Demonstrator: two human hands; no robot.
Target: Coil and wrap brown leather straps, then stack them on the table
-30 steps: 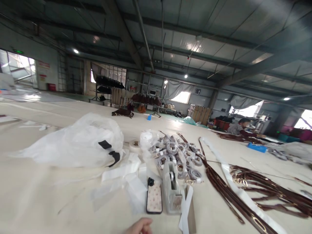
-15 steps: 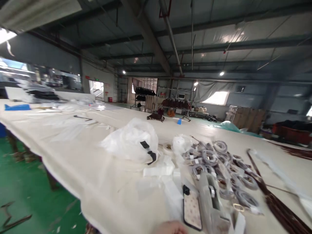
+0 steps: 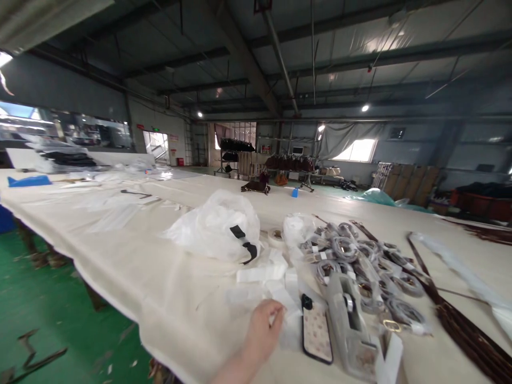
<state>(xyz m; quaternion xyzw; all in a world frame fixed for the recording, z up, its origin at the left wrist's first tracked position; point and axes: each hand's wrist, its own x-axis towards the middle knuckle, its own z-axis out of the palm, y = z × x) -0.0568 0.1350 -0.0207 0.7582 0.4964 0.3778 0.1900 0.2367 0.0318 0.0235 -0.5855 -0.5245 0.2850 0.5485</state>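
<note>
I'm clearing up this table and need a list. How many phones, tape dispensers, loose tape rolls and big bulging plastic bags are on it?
phone: 1
tape dispenser: 1
tape roll: 1
big plastic bag: 1
Total: 4
The phone lies nearest the hand.

My fingers rest on a loose heap of small white paper strips (image 3: 276,290) lying flat and overlapping on the cream tabletop (image 3: 160,288), just left of the phone. One longer folded strip (image 3: 260,274) lies crosswise at the far edge. A piece seems pinched at my fingertips, though blur hides it.
</note>
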